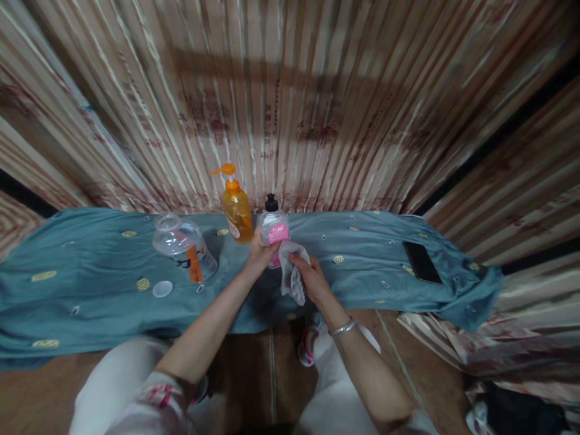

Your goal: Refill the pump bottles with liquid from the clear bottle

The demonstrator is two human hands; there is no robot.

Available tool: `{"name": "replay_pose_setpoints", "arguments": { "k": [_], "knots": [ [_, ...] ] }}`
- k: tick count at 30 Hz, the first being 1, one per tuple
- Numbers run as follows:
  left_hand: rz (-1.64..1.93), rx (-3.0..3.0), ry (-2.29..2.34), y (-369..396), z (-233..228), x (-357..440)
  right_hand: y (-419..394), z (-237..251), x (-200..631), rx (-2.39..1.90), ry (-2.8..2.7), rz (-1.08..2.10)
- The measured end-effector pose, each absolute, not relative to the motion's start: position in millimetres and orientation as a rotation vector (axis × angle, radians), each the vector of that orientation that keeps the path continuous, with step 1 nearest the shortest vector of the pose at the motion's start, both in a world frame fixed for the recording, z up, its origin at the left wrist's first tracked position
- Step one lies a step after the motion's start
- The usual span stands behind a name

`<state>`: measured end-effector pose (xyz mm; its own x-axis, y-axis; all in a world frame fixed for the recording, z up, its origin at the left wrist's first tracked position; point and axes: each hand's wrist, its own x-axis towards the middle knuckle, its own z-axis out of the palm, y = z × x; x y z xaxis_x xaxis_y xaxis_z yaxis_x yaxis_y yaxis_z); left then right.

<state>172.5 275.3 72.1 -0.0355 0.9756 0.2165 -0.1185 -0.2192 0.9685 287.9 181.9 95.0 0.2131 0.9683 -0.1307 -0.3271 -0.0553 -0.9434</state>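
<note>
Likely a home: curtains (290, 103), cloth-covered table (90, 284).

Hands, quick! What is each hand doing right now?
Left hand: closed around the small clear bottle with the pink label, holding it upright.
Right hand: closed on a white cloth, pressed against that bottle.

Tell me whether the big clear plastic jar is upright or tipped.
Tipped: the big clear plastic jar lies on its side on the blue cloth, mouth open, white lid beside it.

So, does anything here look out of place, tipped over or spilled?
Yes. The clear jar lies tipped on its side on the blue cloth, its white lid loose beside it. No spill shows. The left hand holds the small pink-label bottle upright; the right hand presses a rag against it.
</note>
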Motion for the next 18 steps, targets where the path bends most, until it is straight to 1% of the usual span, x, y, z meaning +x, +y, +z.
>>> {"name": "replay_pose_setpoints", "arguments": {
  "k": [8,12,18],
  "knots": [
    [1.460,1.248,1.056,328.9,67.2,203.9,241.1,89.2,304.4,-1.136,-0.723,1.150],
    [1.467,1.260,1.060,329.9,60.5,217.0,262.1,84.1,313.5,-1.131,-0.700,1.114],
    [1.443,1.403,0.910,317.0,57.0,224.2,291.9,88.3,344.0,-1.112,-0.699,1.096]
  ]
}}
